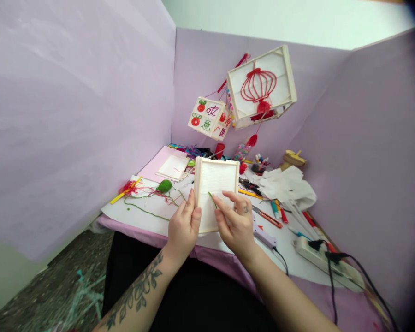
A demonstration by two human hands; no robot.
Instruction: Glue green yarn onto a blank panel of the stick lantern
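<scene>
Watching that little green strand (210, 198) is your main job here imo. You've got the white-faced frame (219, 177) right at the middle of the clock, tipped up above the near edge of the bench (121, 213). Your left hand (185, 221) has it by the side at about 8 o'clock, and your right hand (235, 221) is narrow, thumb and index finger closed on the strand against the white face. Too hard a press there and I'd guess the panel dents; a loose left grip and the whole thing could twist, putting the strand crooked. Can't tell if there's glue on it, but if there is, it might stick to your fingertips and lift.

Also check 9 o'clock: loose yarn off the green ball (164, 186) runs close to your left wrist, so a careless sweep could snag it. Over at 4 o'clock, the orange cutter (268, 216) and what looks like a glue gun (264, 237) sit near your right hand, easy to bump if that elbow swings out.
</scene>
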